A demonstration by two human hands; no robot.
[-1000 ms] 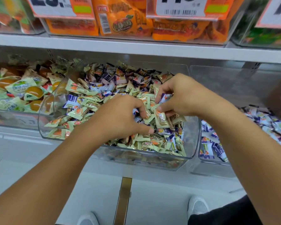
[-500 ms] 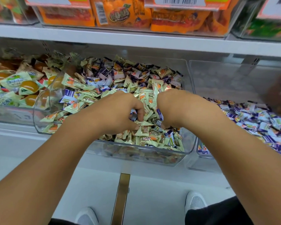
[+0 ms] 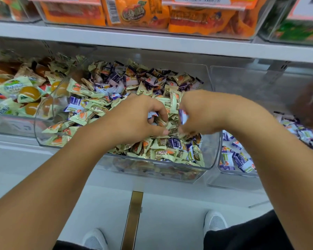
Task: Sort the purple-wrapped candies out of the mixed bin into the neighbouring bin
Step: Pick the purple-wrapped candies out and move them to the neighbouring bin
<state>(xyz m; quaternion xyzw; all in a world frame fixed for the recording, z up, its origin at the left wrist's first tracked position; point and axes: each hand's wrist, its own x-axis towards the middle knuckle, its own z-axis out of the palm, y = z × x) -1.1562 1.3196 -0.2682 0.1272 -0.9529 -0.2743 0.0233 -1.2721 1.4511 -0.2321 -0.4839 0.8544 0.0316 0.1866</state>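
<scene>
The clear mixed bin [image 3: 157,175] in the middle holds several cream-and-orange candies [image 3: 163,152] mixed with purple-wrapped candies [image 3: 173,142]. Both my hands are down in its front part, close together. My left hand [image 3: 134,120] has its fingers curled into the pile, with a purple-and-white wrapper [image 3: 150,115] pinched at the fingertips. My right hand [image 3: 201,112] is curled too and grips a purple-wrapped candy [image 3: 182,115]. The neighbouring clear bin [image 3: 229,179] on the right holds only purple-wrapped candies [image 3: 238,159]; my right forearm hides part of it.
A bin of green-wrapped orange jellies [image 3: 16,94] stands to the left. A grey shelf [image 3: 152,40] overhangs the bins, with orange snack bags [image 3: 137,13] on it. A blurred brown object [image 3: 311,105] intrudes at the right edge. Below are white floor and my shoes.
My right hand has let go of the cream candy it held up, turned down into the pile and closed on a purple one. Both hands moved closer together.
</scene>
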